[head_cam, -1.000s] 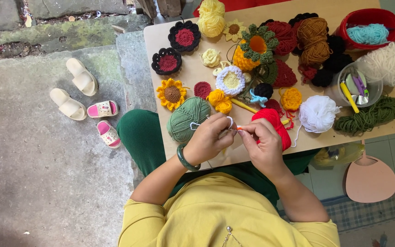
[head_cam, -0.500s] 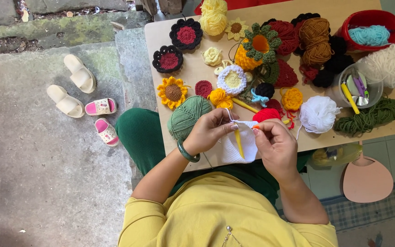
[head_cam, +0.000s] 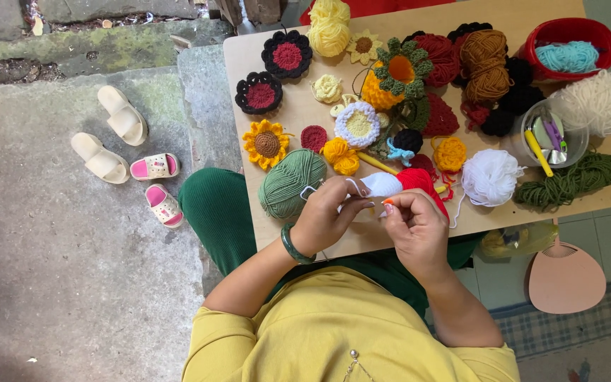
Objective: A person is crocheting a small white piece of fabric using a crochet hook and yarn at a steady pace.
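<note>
Holding a small crochet piece (head_cam: 397,182) between both hands at the near edge of the table (head_cam: 298,113), above the lap. Left hand (head_cam: 330,219) curls its fingers on the white end, a thin white strand looped over them; green bangle (head_cam: 293,246) on that wrist. Right hand (head_cam: 419,226) pinches the red end between thumb and fingertips. Piece: two colours, white part left, red part right, soft and rounded, partly hidden by the fingers. Hook not clearly visible.

Counts on table: one green yarn ball (head_cam: 291,182) just beside the left hand, one white fluffy ball (head_cam: 491,177), one cream ball (head_cam: 601,102), one yellow ball (head_cam: 329,34). Two black-and-red flowers (head_cam: 287,54), one sunflower (head_cam: 266,143), one white-rimmed flower (head_cam: 357,124). One red basket (head_cam: 539,44) with blue yarn, one clear cup (head_cam: 525,145) with tools. Dark green yarn (head_cam: 574,180) at far right.

Floor: four sandals, two beige (head_cam: 111,134), two pink (head_cam: 158,185). One pink fan (head_cam: 566,279) by the table.
</note>
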